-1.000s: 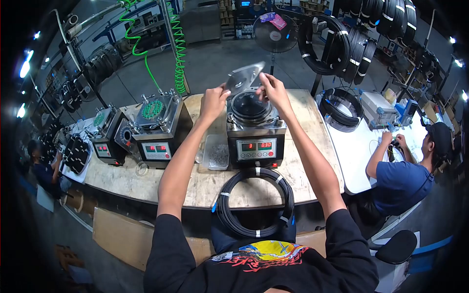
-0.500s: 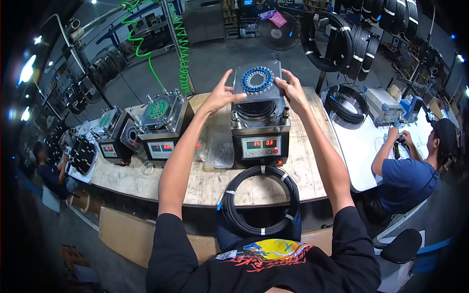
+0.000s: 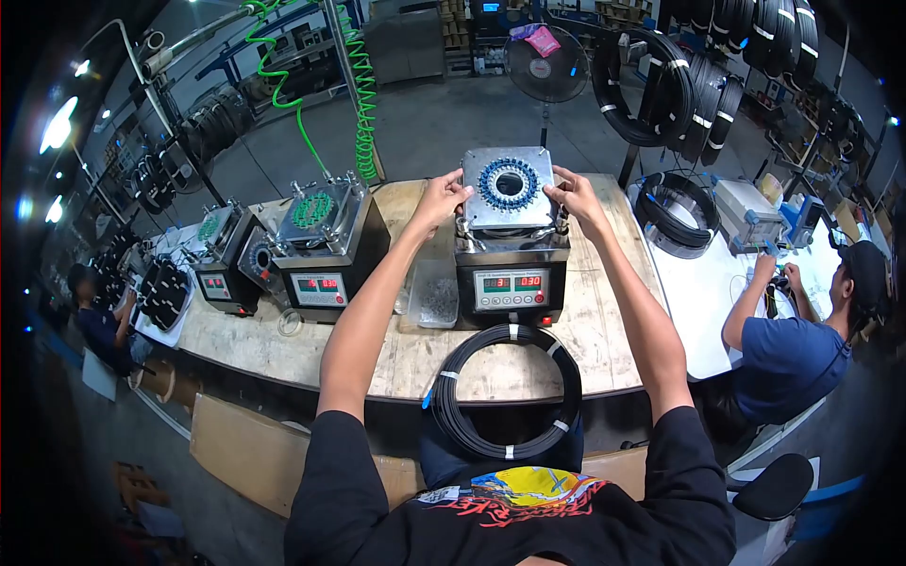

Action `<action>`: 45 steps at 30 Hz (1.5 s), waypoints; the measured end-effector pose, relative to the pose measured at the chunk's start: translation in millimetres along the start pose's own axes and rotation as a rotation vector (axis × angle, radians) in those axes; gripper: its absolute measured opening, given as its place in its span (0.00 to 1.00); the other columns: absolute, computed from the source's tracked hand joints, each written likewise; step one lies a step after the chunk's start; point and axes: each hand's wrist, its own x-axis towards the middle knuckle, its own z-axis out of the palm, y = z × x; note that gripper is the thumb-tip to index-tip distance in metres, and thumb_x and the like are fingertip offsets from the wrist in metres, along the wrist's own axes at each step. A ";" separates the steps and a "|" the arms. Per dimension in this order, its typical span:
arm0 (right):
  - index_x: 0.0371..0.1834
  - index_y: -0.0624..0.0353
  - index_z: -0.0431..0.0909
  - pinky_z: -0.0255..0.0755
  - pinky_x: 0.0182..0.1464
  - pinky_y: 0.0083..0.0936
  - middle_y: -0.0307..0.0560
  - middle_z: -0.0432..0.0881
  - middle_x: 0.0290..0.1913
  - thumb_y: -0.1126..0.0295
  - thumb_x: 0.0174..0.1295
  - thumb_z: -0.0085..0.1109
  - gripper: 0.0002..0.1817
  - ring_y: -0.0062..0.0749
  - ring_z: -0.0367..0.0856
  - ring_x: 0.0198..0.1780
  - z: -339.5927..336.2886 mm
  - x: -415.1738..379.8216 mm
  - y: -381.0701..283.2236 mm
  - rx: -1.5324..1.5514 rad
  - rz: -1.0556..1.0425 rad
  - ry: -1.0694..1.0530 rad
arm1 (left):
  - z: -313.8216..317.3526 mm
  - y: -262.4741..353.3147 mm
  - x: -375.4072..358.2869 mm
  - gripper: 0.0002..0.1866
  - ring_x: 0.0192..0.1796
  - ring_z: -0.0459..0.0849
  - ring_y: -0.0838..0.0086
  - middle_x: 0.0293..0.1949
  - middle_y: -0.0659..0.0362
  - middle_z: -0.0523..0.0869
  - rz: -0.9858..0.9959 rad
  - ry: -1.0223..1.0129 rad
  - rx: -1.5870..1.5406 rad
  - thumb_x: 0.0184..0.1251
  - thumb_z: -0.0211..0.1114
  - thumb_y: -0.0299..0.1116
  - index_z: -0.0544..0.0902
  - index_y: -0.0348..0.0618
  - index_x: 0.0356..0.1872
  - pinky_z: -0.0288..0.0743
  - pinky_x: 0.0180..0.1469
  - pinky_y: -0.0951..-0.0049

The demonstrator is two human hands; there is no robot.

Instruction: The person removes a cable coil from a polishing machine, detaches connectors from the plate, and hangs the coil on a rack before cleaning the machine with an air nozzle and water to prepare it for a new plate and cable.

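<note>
A square metal polishing plate (image 3: 479,216) lies level over the top of the nearest polishing machine (image 3: 465,280). Around its central hole runs a ring of blue connectors (image 3: 487,195). At the plate's left edge, my left hand (image 3: 438,202) grips with thumb and fingers. My right hand (image 3: 578,198) grips the opposite edge, its thumb towards the top face. Red digits glow on the machine's front panel (image 3: 510,291). Below it, a coil of black cable (image 3: 451,416) with white ties rests upright against my lap.
Two similar machines with green-ringed plates (image 3: 312,209) stand to the left. Beside my machine is a clear tub of small parts (image 3: 436,291). Another person (image 3: 788,321) works at the white table on the right, near a cable coil (image 3: 651,222). Green air hose (image 3: 366,123) hangs behind.
The plate was tilted and raised above the machine's dark round pad; now it lies flat, covering that pad. My left fingers, spread before, have closed on its edge. The panel's digits differ.
</note>
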 end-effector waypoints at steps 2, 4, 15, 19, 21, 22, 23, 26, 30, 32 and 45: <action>0.75 0.73 0.69 0.72 0.33 0.20 0.40 0.85 0.32 0.72 0.68 0.70 0.34 0.17 0.78 0.30 -2.3 1.6 8.8 0.029 0.005 -0.039 | -0.4 1.1 -3.4 0.40 0.32 0.79 0.84 0.31 0.66 0.81 -0.024 -0.007 0.021 0.72 0.73 0.31 0.62 0.25 0.78 0.75 0.37 0.80; 0.75 0.74 0.70 0.72 0.34 0.20 0.40 0.86 0.34 0.71 0.68 0.70 0.34 0.17 0.78 0.32 -4.6 1.6 12.1 0.047 0.009 -0.057 | -0.1 -1.5 -3.4 0.41 0.33 0.79 0.84 0.30 0.67 0.81 -0.033 -0.004 0.033 0.71 0.74 0.31 0.64 0.25 0.78 0.75 0.37 0.80; 0.74 0.77 0.69 0.75 0.50 0.22 0.49 0.87 0.45 0.69 0.69 0.70 0.35 0.25 0.82 0.44 -2.4 6.8 32.9 0.134 0.056 -0.083 | -14.2 -15.2 -23.0 0.39 0.44 0.83 0.81 0.39 0.63 0.82 0.014 0.053 0.258 0.65 0.79 0.41 0.74 0.42 0.75 0.76 0.44 0.76; 0.74 0.77 0.69 0.76 0.51 0.23 0.51 0.88 0.47 0.69 0.70 0.68 0.34 0.25 0.83 0.45 -3.6 7.6 36.5 0.043 0.085 -0.086 | -18.6 -10.4 -45.3 0.42 0.50 0.85 0.78 0.45 0.63 0.82 -0.080 0.000 -0.043 0.66 0.79 0.46 0.71 0.47 0.78 0.78 0.51 0.74; 0.74 0.76 0.70 0.75 0.51 0.23 0.50 0.88 0.48 0.68 0.72 0.67 0.32 0.24 0.83 0.46 -2.9 3.7 34.0 0.015 0.074 -0.066 | -20.7 -8.8 -56.8 0.44 0.53 0.84 0.75 0.52 0.61 0.81 -0.030 -0.047 -0.082 0.66 0.79 0.48 0.69 0.47 0.79 0.79 0.54 0.72; 0.74 0.73 0.71 0.75 0.51 0.22 0.49 0.88 0.47 0.66 0.72 0.67 0.32 0.25 0.83 0.46 -4.0 0.0 31.4 0.003 0.071 -0.054 | -20.3 -8.7 -63.7 0.44 0.57 0.83 0.74 0.57 0.59 0.80 0.000 -0.059 -0.043 0.66 0.78 0.47 0.67 0.48 0.80 0.79 0.56 0.72; 0.74 0.70 0.72 0.75 0.52 0.21 0.48 0.89 0.47 0.64 0.72 0.67 0.31 0.25 0.83 0.46 -8.2 -3.6 27.9 -0.009 0.066 -0.042 | -18.3 -8.7 -69.3 0.45 0.60 0.82 0.73 0.61 0.58 0.78 0.031 -0.071 -0.005 0.67 0.78 0.46 0.66 0.49 0.81 0.79 0.59 0.71; 0.74 0.60 0.76 0.74 0.54 0.22 0.48 0.88 0.47 0.57 0.70 0.68 0.32 0.26 0.83 0.50 -15.3 -32.1 -9.8 -0.156 0.007 -0.070 | -8.0 -7.6 -74.7 0.48 0.66 0.78 0.69 0.70 0.56 0.72 0.126 -0.088 0.140 0.65 0.78 0.46 0.62 0.51 0.83 0.77 0.64 0.67; 0.74 0.44 0.78 0.69 0.70 0.42 0.63 0.74 0.68 0.47 0.59 0.77 0.39 0.50 0.70 0.72 -13.5 -56.6 -9.4 -0.480 -0.178 -0.131 | 13.4 2.4 -78.1 0.47 0.72 0.72 0.61 0.70 0.50 0.71 0.266 0.010 0.330 0.60 0.82 0.46 0.68 0.52 0.79 0.72 0.70 0.57; 0.75 0.40 0.76 0.63 0.77 0.51 0.69 0.63 0.77 0.45 0.55 0.80 0.43 0.65 0.60 0.78 -6.8 -66.2 -9.5 -0.589 -0.211 -0.152 | 26.0 -0.6 -73.0 0.40 0.70 0.73 0.59 0.67 0.49 0.72 0.412 0.092 0.329 0.61 0.80 0.43 0.74 0.49 0.74 0.69 0.72 0.58; 0.71 0.48 0.79 0.62 0.77 0.49 0.71 0.68 0.75 0.48 0.69 0.67 0.30 0.64 0.63 0.77 1.2 8.4 -1.1 -0.572 -0.266 -0.030 | 28.4 44.9 9.5 0.27 0.69 0.74 0.53 0.60 0.49 0.85 0.480 0.055 0.773 0.73 0.68 0.48 0.81 0.48 0.67 0.66 0.73 0.56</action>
